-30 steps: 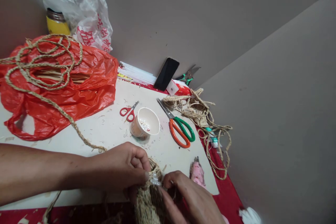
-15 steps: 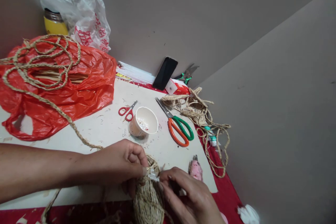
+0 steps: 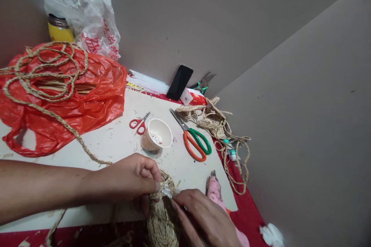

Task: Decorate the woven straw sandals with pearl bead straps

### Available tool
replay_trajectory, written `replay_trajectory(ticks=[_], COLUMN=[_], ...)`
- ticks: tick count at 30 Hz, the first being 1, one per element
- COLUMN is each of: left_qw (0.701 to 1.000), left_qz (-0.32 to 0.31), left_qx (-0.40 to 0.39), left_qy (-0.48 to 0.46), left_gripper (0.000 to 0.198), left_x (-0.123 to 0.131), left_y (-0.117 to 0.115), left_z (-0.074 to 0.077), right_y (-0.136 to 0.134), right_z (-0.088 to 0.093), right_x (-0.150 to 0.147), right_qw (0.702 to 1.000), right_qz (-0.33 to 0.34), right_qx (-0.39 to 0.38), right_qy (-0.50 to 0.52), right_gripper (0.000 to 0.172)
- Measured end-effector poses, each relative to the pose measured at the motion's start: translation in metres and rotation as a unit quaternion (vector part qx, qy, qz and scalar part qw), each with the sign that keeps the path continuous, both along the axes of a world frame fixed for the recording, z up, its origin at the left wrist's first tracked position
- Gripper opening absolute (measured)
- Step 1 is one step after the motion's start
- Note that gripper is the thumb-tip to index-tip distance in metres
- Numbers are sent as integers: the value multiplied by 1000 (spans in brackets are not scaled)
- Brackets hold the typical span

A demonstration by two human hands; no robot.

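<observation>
A braided straw piece shaped like a small slipper lies at the bottom middle, its lower end cut off by the frame. A cluster of white pearl beads sits across its upper part. My left hand is closed, thumb and forefinger pinching the straw edge just left of the beads. From the right, my right hand reaches in with closed fingers, its tips touching the right side of the beads. Whatever thin thing those fingertips hold is too small to make out. A long straw braid runs behind my left wrist.
Past my hands stand a paper cup of beads, small red scissors and large orange-and-green scissors. A pink-wrapped tool lies beside my right hand. Red bag, phone, pliers and straw heap line the back.
My right hand has turned, its back now facing up more and its fingers closer together at the beads. My left hand keeps its pinch. The view has shifted slightly.
</observation>
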State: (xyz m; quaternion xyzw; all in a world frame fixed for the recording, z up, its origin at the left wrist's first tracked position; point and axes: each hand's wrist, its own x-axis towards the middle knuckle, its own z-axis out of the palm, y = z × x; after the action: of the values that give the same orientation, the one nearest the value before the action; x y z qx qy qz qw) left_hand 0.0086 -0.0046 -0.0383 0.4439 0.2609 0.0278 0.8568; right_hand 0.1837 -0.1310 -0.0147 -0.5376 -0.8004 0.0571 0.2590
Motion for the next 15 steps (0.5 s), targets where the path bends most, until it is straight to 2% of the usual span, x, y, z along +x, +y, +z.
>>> replay_trajectory(ticks=[4, 9, 15], left_qw=[1000, 1000, 999], left_qz=[-1, -6, -22], left_qx=[0, 2, 20], left_qy=[5, 4, 21], left_gripper=[16, 18, 22], left_x=[1, 2, 0], left_y=[1, 3, 3], left_z=[2, 3, 5], right_y=[1, 6, 5], right_z=[-2, -2, -5], right_x=[3, 0, -1], right_qw=[1000, 997, 997], right_qz=[4, -4, -19], right_qx=[-27, -56, -49], right_qy=[-11, 55, 51], right_gripper=[17, 16, 15])
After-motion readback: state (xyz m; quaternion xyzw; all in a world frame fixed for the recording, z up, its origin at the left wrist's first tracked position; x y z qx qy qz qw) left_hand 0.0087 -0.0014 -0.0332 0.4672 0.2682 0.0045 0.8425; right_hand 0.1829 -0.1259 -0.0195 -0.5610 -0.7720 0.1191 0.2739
